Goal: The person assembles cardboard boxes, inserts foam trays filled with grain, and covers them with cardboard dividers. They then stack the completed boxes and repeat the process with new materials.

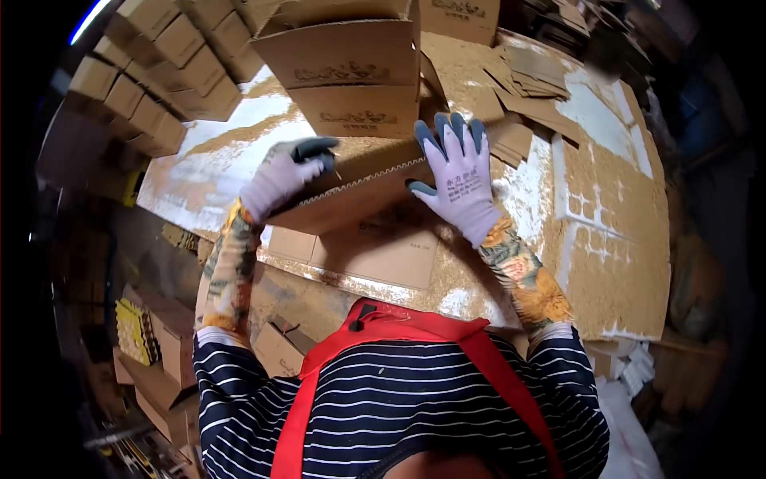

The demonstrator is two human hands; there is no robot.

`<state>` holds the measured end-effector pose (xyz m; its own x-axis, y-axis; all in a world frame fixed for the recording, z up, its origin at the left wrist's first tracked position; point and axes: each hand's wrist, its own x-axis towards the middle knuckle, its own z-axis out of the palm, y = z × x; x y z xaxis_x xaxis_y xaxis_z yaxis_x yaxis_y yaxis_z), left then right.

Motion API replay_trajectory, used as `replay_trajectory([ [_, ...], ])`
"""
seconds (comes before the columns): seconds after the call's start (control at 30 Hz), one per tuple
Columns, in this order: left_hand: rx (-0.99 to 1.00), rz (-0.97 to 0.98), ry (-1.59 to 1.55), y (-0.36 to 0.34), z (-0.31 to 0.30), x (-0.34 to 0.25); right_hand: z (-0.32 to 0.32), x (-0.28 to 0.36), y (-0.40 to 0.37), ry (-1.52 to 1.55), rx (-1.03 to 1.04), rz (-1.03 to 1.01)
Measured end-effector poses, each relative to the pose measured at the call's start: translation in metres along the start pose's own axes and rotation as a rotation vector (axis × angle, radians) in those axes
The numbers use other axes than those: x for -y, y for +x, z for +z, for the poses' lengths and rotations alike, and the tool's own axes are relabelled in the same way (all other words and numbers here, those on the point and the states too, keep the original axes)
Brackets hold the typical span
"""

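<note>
A brown cardboard box (351, 203) with a wavy-cut upper edge lies in front of me on the table. My left hand (283, 176), in a pale lilac glove with dark fingertips, is at the box's left end; its fingers are bent, with thumb and forefinger apart. My right hand (459, 172), in a matching printed glove, lies over the box's right end with the fingers stretched and spread. Closer to me, a flat printed cardboard panel (383, 259) rests on the table, partly in shadow. Behind the box stands a taller pile of printed boxes (343, 72).
Many closed cartons (159, 72) are stacked at the far left. Loose cardboard pieces (531, 76) lie at the back right of the worn, dusty table (614, 263). Down at the left are open cartons (171, 343) and a yellow stack (136, 331).
</note>
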<state>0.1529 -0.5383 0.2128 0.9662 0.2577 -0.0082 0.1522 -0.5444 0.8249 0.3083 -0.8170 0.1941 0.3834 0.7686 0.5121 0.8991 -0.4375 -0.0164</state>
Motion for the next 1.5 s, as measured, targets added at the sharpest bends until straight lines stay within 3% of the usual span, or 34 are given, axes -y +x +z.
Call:
replay_trajectory([
  [0.07, -0.321, -0.058, 0.488, 0.01, -0.025, 0.018, 0.001, 0.004, 0.009, 0.009, -0.049, 0.017],
  [0.1, -0.361, -0.068, 0.502, 0.008, -0.033, 0.024, 0.005, 0.002, 0.009, 0.078, -0.069, -0.031],
  [0.17, -0.594, -0.346, 0.751, 0.003, -0.051, 0.031, 0.014, -0.014, 0.0, 0.199, -0.106, -0.132],
  [0.2, -0.359, -0.391, 0.86, -0.003, -0.058, 0.035, 0.007, -0.017, -0.003, 0.28, -0.12, -0.143],
  [0.23, -0.458, -0.16, 0.584, -0.016, -0.048, 0.024, 0.002, -0.019, -0.005, 0.363, -0.136, -0.142],
  [0.27, -0.423, 0.1, 0.496, -0.024, -0.038, 0.049, -0.002, -0.017, -0.01, 0.365, -0.147, -0.08],
  [0.3, -0.226, -0.168, 0.437, -0.043, -0.029, -0.005, -0.011, -0.016, -0.011, 0.375, -0.122, -0.079],
  [0.33, -0.167, -0.056, 0.421, -0.058, -0.02, -0.011, -0.016, -0.015, -0.014, 0.371, -0.054, -0.048],
  [0.4, 0.057, -0.129, -0.002, -0.075, -0.006, -0.021, -0.017, -0.024, -0.017, 0.306, 0.064, -0.053],
  [0.43, 0.033, -0.031, -0.037, -0.081, 0.006, -0.006, -0.015, -0.03, -0.018, 0.316, 0.087, -0.049],
  [0.47, 0.068, -0.034, 0.191, -0.095, 0.003, -0.035, -0.014, -0.033, -0.019, 0.311, 0.106, -0.083],
  [0.53, 0.018, 0.181, 0.21, -0.11, 0.012, -0.043, -0.009, -0.037, -0.022, 0.321, 0.212, -0.05],
  [0.6, 0.043, -0.154, -0.046, -0.108, 0.003, -0.047, -0.027, -0.028, -0.026, 0.311, 0.133, 0.002],
  [0.63, -0.27, 0.055, -0.277, -0.101, 0.009, -0.016, -0.041, -0.025, -0.027, 0.306, 0.053, 0.053],
  [0.67, -0.529, 0.138, -0.453, -0.081, 0.011, 0.032, -0.05, -0.028, -0.033, 0.301, 0.052, 0.044],
  [0.7, -0.637, -0.033, -0.517, -0.082, -0.003, 0.017, -0.057, -0.033, -0.044, 0.49, 0.045, 0.095],
  [0.77, -0.827, -0.004, -0.527, -0.078, -0.006, -0.006, -0.068, -0.035, -0.058, 0.733, 0.173, 0.01],
  [0.8, -0.718, 0.021, -0.512, -0.069, 0.011, 0.021, -0.073, -0.024, -0.059, 0.781, 0.302, -0.125],
  [0.83, -0.476, 0.054, -0.3, -0.069, 0.012, 0.01, -0.08, -0.009, -0.054, 0.757, 0.355, -0.182],
  [0.87, -0.227, 0.086, -0.086, -0.068, 0.013, 0.0, -0.083, -0.002, -0.054, 0.808, 0.399, -0.11],
  [0.93, 0.269, 0.382, 0.425, -0.052, 0.024, -0.003, -0.069, -0.024, -0.046, 0.87, 0.571, -0.341],
  [0.97, 0.429, 0.289, 0.492, -0.041, 0.023, -0.003, -0.065, -0.031, -0.041, 0.857, 0.722, -0.225],
  [1.0, 0.479, 0.213, 0.348, -0.028, 0.013, -0.011, -0.06, -0.035, -0.032, 0.84, 0.863, -0.113],
  [1.07, 0.615, -0.208, -0.582, -0.003, -0.022, 0.001, -0.048, -0.042, -0.016, 1.309, 0.799, 0.305],
  [1.13, 0.128, 0.192, -1.182, -0.007, -0.006, 0.021, -0.039, -0.047, -0.009, 1.547, 0.796, 0.479],
  [1.2, -0.234, 0.406, -0.158, -0.02, 0.003, 0.021, -0.007, -0.059, -0.009, 1.41, 0.844, 0.243],
  [1.23, -0.31, 0.234, 0.116, -0.02, 0.012, 0.019, -0.03, -0.038, 0.001, 1.43, 0.998, 0.431],
  [1.27, -0.376, 0.044, 0.371, -0.021, 0.028, 0.018, -0.042, -0.025, 0.005, 1.422, 1.044, 0.426],
  [1.33, -0.26, -0.081, 0.191, -0.017, 0.012, 0.012, -0.051, -0.008, 0.015, 1.024, 0.996, 0.437],
  [1.37, -0.288, -0.146, 0.165, -0.011, 0.006, 0.015, -0.036, -0.019, 0.001, 0.623, 0.674, 0.014],
  [1.4, -0.311, -0.213, 0.132, -0.004, 0.008, 0.022, -0.044, -0.012, 0.002, 0.621, 0.686, -0.004],
  [1.43, -0.322, -0.222, 0.13, 0.008, 0.016, 0.036, -0.059, 0.0, 0.003, 0.271, 0.46, -0.257],
  [1.47, -0.388, -0.258, 0.319, 0.021, 0.03, 0.056, -0.068, 0.008, 0.005, -0.077, 0.221, -0.49],
  [1.5, -0.449, -0.291, 0.506, 0.022, 0.037, 0.056, -0.069, 0.007, 0.013, -0.077, 0.227, -0.496],
])
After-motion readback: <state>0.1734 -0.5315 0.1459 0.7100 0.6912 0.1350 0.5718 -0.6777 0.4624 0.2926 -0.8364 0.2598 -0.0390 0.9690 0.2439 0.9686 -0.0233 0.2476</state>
